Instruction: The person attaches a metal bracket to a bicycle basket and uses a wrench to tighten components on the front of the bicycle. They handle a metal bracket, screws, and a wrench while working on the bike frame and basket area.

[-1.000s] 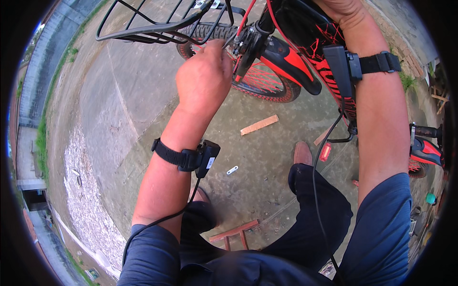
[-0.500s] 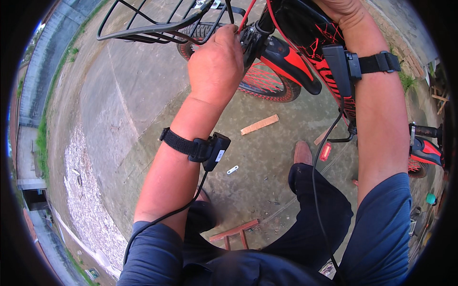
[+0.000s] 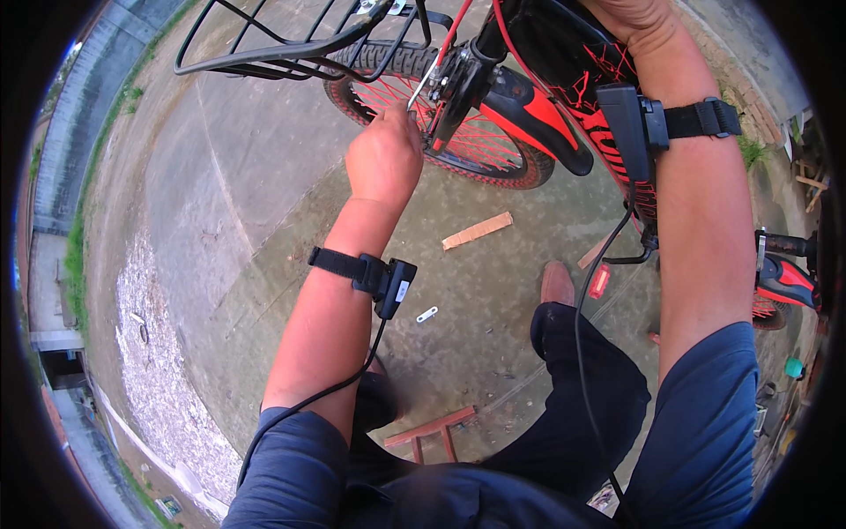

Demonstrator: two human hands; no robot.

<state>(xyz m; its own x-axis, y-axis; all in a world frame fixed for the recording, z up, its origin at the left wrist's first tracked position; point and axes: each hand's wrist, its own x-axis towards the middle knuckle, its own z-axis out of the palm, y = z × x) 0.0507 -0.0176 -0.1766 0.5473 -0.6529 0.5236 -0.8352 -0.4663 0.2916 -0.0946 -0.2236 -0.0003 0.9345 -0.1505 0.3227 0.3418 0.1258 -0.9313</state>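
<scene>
My left hand point(image 3: 385, 160) is closed, its thumb and fingers pinched at the lower end of a thin silver metal rod point(image 3: 423, 85). The rod slants up beside the brake parts on the black fork point(image 3: 458, 110) of a red and black bicycle. Behind that hand is the front wheel point(image 3: 379, 93), with red spokes and a knobby tyre. A black wire basket point(image 3: 291, 60) sits above and to the left. My right hand point(image 3: 636, 19) is at the top edge against the black and red bicycle frame point(image 3: 564, 53); its fingers are hidden.
On the concrete lie a cardboard strip point(image 3: 478, 231), a small silver plate with holes point(image 3: 427, 314) and a red reflector point(image 3: 600, 282). A reddish stand point(image 3: 432, 427) is between my feet. Another red and black bicycle part point(image 3: 784, 278) shows at far right.
My left hand has moved down and slightly left from the fork, uncovering the brake parts and the silver rod. My right hand stays in place.
</scene>
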